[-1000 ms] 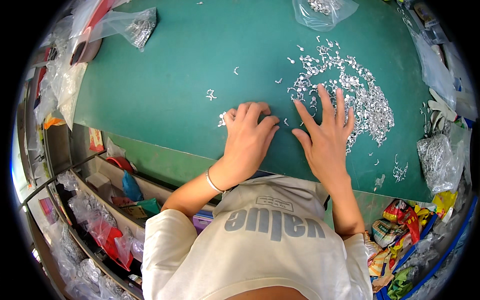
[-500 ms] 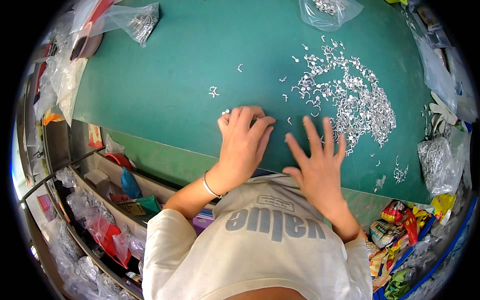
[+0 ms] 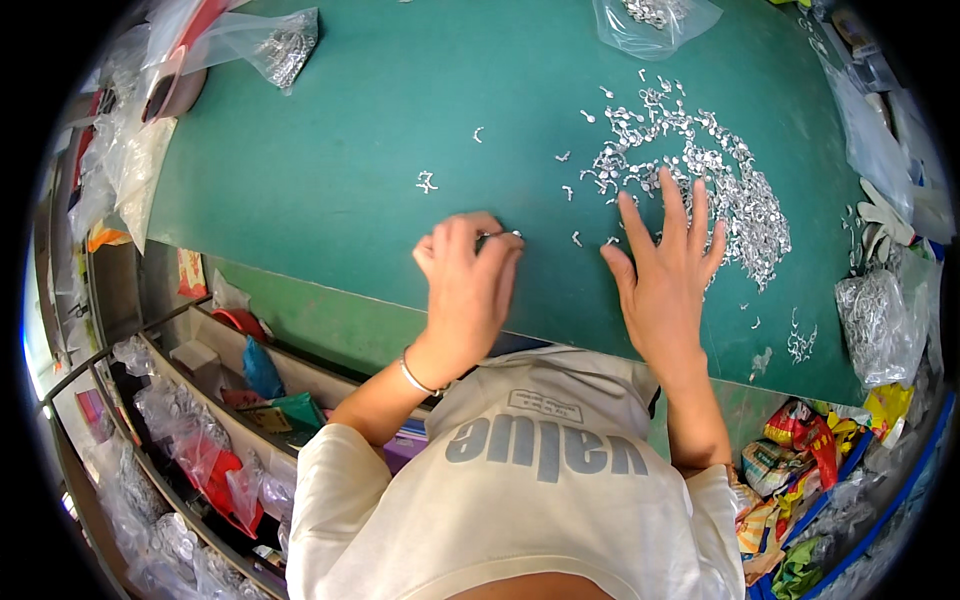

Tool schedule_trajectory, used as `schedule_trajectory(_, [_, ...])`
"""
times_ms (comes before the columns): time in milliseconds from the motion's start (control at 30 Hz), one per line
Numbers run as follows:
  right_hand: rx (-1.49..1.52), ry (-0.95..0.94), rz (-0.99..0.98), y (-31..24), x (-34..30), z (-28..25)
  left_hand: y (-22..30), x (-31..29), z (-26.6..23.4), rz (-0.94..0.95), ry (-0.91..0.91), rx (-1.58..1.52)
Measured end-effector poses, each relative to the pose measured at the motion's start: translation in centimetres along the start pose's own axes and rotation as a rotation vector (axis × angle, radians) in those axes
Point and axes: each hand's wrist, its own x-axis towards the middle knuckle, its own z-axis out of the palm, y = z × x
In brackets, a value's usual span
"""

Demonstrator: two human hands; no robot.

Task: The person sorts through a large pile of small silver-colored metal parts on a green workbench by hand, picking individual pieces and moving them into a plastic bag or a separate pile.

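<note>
Small silvery metal pieces, some with a round disc and a curved tail, lie in a loose pile [image 3: 745, 215] on the green tabletop [image 3: 330, 160]. My right hand [image 3: 667, 270] is open, fingers spread, its fingertips over the pile's near left edge. Left of it, my left hand [image 3: 467, 275] has its fingers curled and closed near the table's front edge. A bit of silvery metal piece [image 3: 517, 234] shows at its thumb and fingertips; the rest is hidden. A small cluster of pieces [image 3: 427, 182] lies beyond my left hand, with a single piece [image 3: 478, 135] farther off.
Clear bags of metal parts lie at the far left [image 3: 287, 50], the far middle [image 3: 657, 25] and the right edge [image 3: 880, 325]. A white glove [image 3: 884, 215] rests above the right bag. Below left stands an open drawer [image 3: 230, 345]; colourful packets [image 3: 800, 440] fill the lower right.
My right hand has moved right and away from me, onto the edge of the pile. My left hand has shifted slightly left, and a metal piece now shows at its fingertips.
</note>
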Motion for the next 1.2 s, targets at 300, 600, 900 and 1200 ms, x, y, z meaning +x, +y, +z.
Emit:
schedule_trajectory(300, [0.059,-0.056,-0.004,0.1,-0.8,-0.7,-0.2,0.2,0.0,-0.032,-0.011,-0.011])
schedule_trajectory(600, [0.081,-0.002,0.034,0.2,-1.1,-0.5,-0.9,0.2,-0.1,-0.103,0.043,0.011])
schedule_trajectory(900, [0.214,-0.042,-0.019,-0.5,-1.7,-1.0,-0.9,0.0,-0.1,-0.119,0.037,-0.002])
schedule_trajectory(1200, [0.116,-0.14,-0.024,-1.3,-2.4,-1.1,-0.8,-0.2,-0.1,-0.114,0.038,-0.02])
